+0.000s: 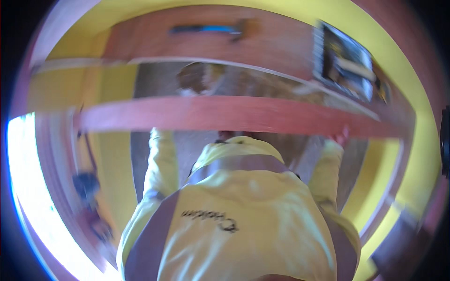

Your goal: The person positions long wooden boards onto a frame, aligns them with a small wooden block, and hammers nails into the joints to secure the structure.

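- The right hand is seen, blurred, at the lower edge of a long red board, toward its right end; whether the board is gripped or only touched cannot be told.
- The left hand is hidden where the left sleeve meets the same edge, toward the board's left part; its state cannot be told.
- The red board is stretched crosswise in front of the body, between the two outstretched arms.
- The person is dressed in a pale yellow jacket banded with grey, and dark lettering is printed on it.
- Beyond the board, a strip of grey floor is seen, marked by a brown patch.
- Farther off, a wide reddish surface is edged by a pale line.
- On that surface a tool with a blue handle is laid toward the middle.
- To its right, an open case is seen, filled with items too blurred to be named.
- Yellow walls are seen around, and the far left is filled by bright light.
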A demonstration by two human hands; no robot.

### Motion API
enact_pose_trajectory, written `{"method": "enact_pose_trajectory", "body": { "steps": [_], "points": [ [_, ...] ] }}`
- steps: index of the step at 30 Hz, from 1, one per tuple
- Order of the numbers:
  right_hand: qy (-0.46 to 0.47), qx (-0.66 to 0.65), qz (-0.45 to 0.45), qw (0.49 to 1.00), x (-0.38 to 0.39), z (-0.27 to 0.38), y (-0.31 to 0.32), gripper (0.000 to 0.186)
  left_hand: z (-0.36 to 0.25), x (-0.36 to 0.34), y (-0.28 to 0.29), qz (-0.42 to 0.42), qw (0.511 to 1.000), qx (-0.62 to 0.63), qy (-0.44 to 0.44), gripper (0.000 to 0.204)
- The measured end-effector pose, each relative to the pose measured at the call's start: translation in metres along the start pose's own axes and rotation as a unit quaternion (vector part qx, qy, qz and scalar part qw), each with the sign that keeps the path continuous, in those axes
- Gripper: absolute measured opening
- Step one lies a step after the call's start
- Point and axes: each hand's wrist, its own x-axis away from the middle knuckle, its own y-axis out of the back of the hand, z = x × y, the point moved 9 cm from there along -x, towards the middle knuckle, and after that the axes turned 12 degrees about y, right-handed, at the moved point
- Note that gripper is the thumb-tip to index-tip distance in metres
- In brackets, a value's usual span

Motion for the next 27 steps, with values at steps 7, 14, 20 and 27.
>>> {"method": "enact_pose_trajectory", "body": {
  "steps": [7, 14, 20, 27],
  "points": [
    [0.000, -0.050, -0.045, 0.998, -0.017, 0.015, 0.010, 0.070, 0.000, 0.039, 0.045, -0.090, 0.991, 0.102, 0.012, 0.073],
    [0.056, -0.089, -0.037, 0.994, -0.043, 0.037, 0.005, 0.066, 0.004, 0.027, 0.008, -0.133, 0.990, 0.012, -0.054, 0.026],
    [0.068, -0.147, -0.089, 0.983, -0.043, 0.045, 0.011, 0.067, 0.007, 0.027, -0.009, -0.085, 0.995, -0.007, -0.053, 0.021],
    [0.071, -0.146, -0.060, 0.985, -0.029, 0.055, 0.016, 0.072, 0.027, 0.012, -0.009, -0.027, 0.998, -0.044, -0.018, 0.028]
  ]
}}
